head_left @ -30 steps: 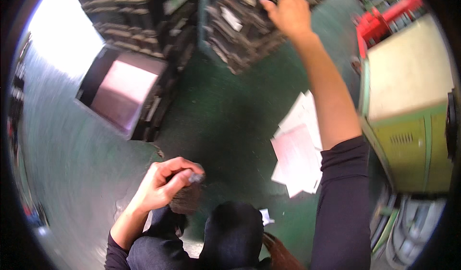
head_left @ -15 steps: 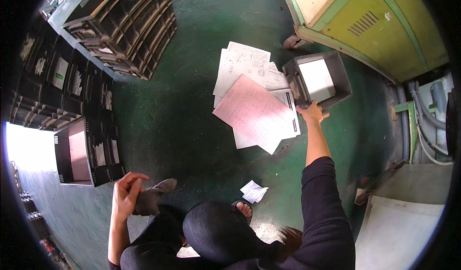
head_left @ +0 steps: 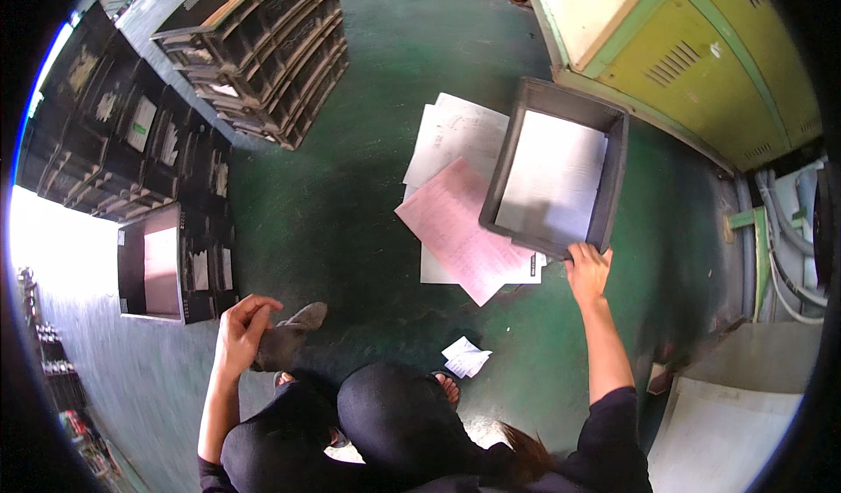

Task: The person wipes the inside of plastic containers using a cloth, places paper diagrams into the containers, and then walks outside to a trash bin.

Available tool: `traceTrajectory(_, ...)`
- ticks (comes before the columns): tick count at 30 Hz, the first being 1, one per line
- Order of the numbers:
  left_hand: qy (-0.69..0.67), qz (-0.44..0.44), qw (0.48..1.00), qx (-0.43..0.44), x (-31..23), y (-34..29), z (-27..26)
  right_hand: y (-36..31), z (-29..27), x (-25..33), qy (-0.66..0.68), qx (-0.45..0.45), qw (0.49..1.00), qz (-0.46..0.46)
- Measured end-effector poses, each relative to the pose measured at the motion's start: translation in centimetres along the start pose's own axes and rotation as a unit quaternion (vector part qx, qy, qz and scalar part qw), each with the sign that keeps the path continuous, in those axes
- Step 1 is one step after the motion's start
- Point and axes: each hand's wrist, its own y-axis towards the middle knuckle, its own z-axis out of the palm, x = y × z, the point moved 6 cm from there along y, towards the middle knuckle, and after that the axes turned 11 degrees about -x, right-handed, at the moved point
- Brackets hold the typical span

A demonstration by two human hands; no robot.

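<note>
My right hand [head_left: 589, 274] grips the near rim of a dark grey plastic bin [head_left: 617, 173]. A white sheet [head_left: 556, 169] lies inside the bin, which is tilted over the right side of the spread papers. Under its left edge, a pink written sheet [head_left: 455, 221] rests on top of several white printed sheets [head_left: 469, 114] on the green floor. Over by my left knee, my left hand [head_left: 241, 331] is closed, thumb against the fingers, on a dark grey cloth-like piece [head_left: 293, 335]. Part of that piece is hidden behind the hand.
A crumpled white paper [head_left: 466, 357] lies on the floor before my foot. Black crates [head_left: 263, 50] are stacked at the far left, with more crates [head_left: 114, 134] nearer. A green-yellow metal cabinet [head_left: 701, 63] stands at the far right, a pale panel [head_left: 727, 432] at the near right.
The bin has come nearer and tipped up, now covering part of the papers. My right hand has drawn back toward me with its rim. My left hand keeps its hold on the cloth-like piece.
</note>
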Motion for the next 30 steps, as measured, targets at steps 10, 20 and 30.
traceTrajectory(10, 0.035, 0.045, 0.997, 0.044, 1.4, 0.4, -0.2, -1.9, -0.8, 20.9, 0.270, -0.053, 0.927, -0.253)
traceTrajectory(20, 0.250, -0.087, 0.952, 0.156, 14.0, -0.3, 2.6, -4.1, -1.3, 27.9, 0.179, 0.226, 0.913, -0.290)
traceTrajectory(30, 0.213, -0.077, 0.956, 0.188, 16.9, -0.6, 9.1, 1.0, 12.5, 34.7, 0.316, 0.252, 0.915, 0.007)
